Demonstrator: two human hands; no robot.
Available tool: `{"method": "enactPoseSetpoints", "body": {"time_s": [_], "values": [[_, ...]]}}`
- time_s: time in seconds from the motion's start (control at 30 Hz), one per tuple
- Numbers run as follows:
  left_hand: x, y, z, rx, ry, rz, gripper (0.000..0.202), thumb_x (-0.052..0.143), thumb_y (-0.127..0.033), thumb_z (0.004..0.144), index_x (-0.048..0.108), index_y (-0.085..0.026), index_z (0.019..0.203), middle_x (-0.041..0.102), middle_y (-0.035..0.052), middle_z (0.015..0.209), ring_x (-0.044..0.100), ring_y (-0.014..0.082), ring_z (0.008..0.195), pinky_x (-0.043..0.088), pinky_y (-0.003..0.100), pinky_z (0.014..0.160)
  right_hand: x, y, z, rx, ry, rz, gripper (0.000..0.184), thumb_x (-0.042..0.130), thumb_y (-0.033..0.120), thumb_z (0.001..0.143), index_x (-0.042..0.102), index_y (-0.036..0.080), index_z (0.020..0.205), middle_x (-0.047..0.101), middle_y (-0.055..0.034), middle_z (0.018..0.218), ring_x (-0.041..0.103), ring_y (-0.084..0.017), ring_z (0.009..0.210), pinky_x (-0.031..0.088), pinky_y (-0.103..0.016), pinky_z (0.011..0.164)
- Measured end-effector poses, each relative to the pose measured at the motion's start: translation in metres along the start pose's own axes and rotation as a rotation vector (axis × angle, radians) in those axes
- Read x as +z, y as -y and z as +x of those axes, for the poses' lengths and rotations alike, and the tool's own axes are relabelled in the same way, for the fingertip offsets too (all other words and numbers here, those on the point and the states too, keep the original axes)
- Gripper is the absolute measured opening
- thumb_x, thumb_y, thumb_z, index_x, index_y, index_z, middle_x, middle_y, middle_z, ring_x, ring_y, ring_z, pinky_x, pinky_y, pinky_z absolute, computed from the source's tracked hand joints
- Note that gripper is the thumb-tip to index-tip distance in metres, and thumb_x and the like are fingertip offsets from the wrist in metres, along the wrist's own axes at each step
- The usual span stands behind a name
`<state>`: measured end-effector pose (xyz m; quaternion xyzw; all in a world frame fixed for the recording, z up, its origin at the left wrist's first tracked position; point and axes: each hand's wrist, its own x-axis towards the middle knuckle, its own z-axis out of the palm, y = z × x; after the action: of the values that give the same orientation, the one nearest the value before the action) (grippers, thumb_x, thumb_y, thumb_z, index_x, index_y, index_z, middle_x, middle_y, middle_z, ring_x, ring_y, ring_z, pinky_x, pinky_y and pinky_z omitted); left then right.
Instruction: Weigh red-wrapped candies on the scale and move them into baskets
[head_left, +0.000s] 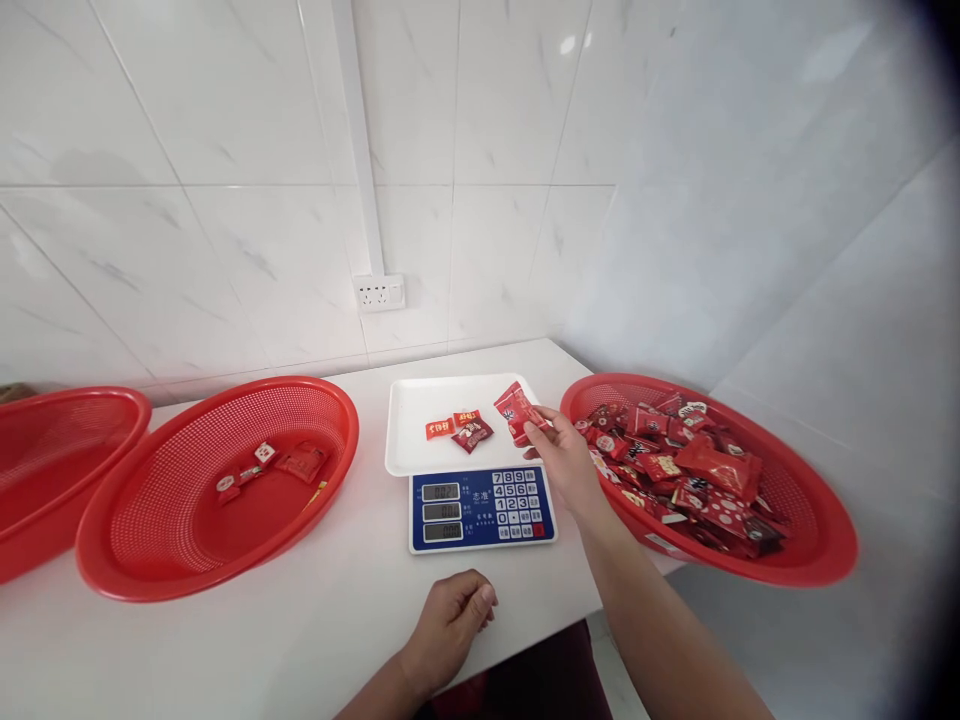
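I'm pinching a red candy packet point(517, 412) between the thumb and fingers of my right hand point(561, 455), gripping it by its lower end just over the right side of a white tray point(420, 395). The tray is sitting on a blue digital scale point(480, 510), whose readouts are too small for me to read from here. Pinching at the end is working well: it's keeping my fingers off the tray, so my hand isn't pressing on the scale. Three smaller packets point(459, 430) are lying on the tray. My left hand point(450, 630) is curled loosely, holding nothing, and resting on the desk point(262, 640) in front of the scale. To the right, a red mesh basket point(832, 540) is heaped with packets, while another red mesh basket point(225, 590) is holding just a few point(300, 462).
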<state>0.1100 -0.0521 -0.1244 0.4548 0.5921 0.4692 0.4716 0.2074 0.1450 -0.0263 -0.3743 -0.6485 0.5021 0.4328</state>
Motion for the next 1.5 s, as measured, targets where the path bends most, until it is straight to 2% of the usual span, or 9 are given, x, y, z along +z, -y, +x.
{"method": "enactPoseSetpoints", "body": {"time_s": [0.1, 0.2, 0.27, 0.57, 0.83, 1.0, 1.17, 1.33, 1.5], "values": [[0.0, 0.001, 0.001, 0.009, 0.002, 0.025, 0.045, 0.042, -0.055, 0.084, 0.057, -0.015, 0.072, 0.055, 0.0021, 0.066, 0.049, 0.0125, 0.062, 0.04, 0.024, 0.06, 0.005, -0.007, 0.011, -0.069, 0.008, -0.361, 0.051, 0.048, 0.045, 0.084, 0.048, 0.016, 0.125, 0.066, -0.0115, 0.1, 0.063, -0.024, 0.085, 0.051, -0.039, 0.071], [-0.001, 0.0, 0.001, 0.01, 0.004, 0.036, 0.045, 0.042, -0.055, 0.084, 0.058, -0.015, 0.072, 0.055, 0.0021, 0.066, 0.048, 0.0126, 0.062, 0.039, 0.024, 0.06, 0.007, -0.011, 0.016, -0.202, -0.001, -0.808, 0.042, 0.047, 0.035, 0.086, 0.053, 0.016, 0.124, 0.059, -0.0146, 0.117, 0.055, -0.03, 0.105, 0.047, -0.043, 0.083], [0.0, -0.001, 0.001, 0.012, 0.006, 0.053, 0.044, 0.042, -0.054, 0.085, 0.058, -0.015, 0.072, 0.055, 0.0023, 0.067, 0.049, 0.0129, 0.063, 0.039, 0.024, 0.06, 0.009, -0.01, 0.018, -0.261, 0.02, -0.942, 0.04, 0.046, 0.03, 0.087, 0.053, 0.016, 0.125, 0.056, -0.0147, 0.122, 0.05, -0.031, 0.112, 0.045, -0.044, 0.088], [-0.001, 0.0, 0.001, 0.04, 0.008, 0.092, 0.042, 0.042, -0.052, 0.085, 0.057, -0.015, 0.07, 0.055, 0.0015, 0.066, 0.046, 0.012, 0.062, 0.038, 0.023, 0.06, 0.027, -0.002, 0.022, -0.282, 0.26, -1.007, 0.039, 0.05, 0.026, 0.086, 0.056, 0.015, 0.123, 0.054, -0.0128, 0.13, 0.048, -0.027, 0.12, 0.04, -0.04, 0.098], [-0.001, 0.001, 0.0, 0.06, 0.007, 0.098, 0.041, 0.042, -0.05, 0.086, 0.057, -0.015, 0.07, 0.055, 0.0015, 0.066, 0.047, 0.0121, 0.063, 0.038, 0.022, 0.061, 0.069, 0.013, 0.031, -0.419, 0.462, -0.999, 0.033, 0.048, 0.032, 0.088, 0.059, 0.025, 0.119, 0.049, -0.0057, 0.136, 0.03, -0.029, 0.132, 0.024, -0.049, 0.106], [-0.001, 0.0, 0.001, 0.063, 0.005, 0.107, 0.042, 0.041, -0.051, 0.086, 0.057, -0.015, 0.071, 0.056, 0.0022, 0.067, 0.047, 0.0125, 0.063, 0.038, 0.023, 0.061, 0.088, 0.012, 0.042, -0.465, 0.581, -0.96, 0.03, 0.052, 0.013, 0.082, 0.064, 0.023, 0.108, 0.066, -0.0065, 0.113, 0.048, -0.026, 0.117, 0.025, -0.049, 0.103], [-0.001, -0.001, -0.001, 0.07, 0.009, 0.116, 0.043, 0.041, -0.052, 0.086, 0.058, -0.015, 0.071, 0.057, 0.0028, 0.068, 0.049, 0.0128, 0.063, 0.038, 0.023, 0.061, 0.084, 0.013, 0.039, -0.479, 0.5, -0.853, 0.031, 0.049, 0.011, 0.082, 0.062, 0.021, 0.108, 0.067, -0.0056, 0.107, 0.056, -0.022, 0.101, 0.038, -0.037, 0.093], [0.0, -0.002, -0.001, 0.069, 0.014, 0.131, 0.043, 0.041, -0.051, 0.086, 0.058, -0.015, 0.07, 0.057, 0.0027, 0.067, 0.049, 0.0133, 0.064, 0.038, 0.023, 0.061, 0.064, 0.015, 0.039, -0.458, 0.272, -0.693, 0.032, 0.046, 0.017, 0.085, 0.056, 0.022, 0.114, 0.063, -0.0051, 0.112, 0.055, -0.02, 0.103, 0.042, -0.035, 0.091], [-0.001, -0.003, 0.0, 0.057, 0.011, 0.13, 0.042, 0.042, -0.05, 0.086, 0.058, -0.015, 0.07, 0.057, 0.0026, 0.067, 0.049, 0.0133, 0.065, 0.038, 0.024, 0.062, 0.029, 0.016, 0.033, -0.423, 0.012, -0.505, 0.036, 0.048, 0.02, 0.082, 0.051, 0.018, 0.118, 0.058, -0.0087, 0.11, 0.056, -0.02, 0.099, 0.046, -0.035, 0.087]]}}
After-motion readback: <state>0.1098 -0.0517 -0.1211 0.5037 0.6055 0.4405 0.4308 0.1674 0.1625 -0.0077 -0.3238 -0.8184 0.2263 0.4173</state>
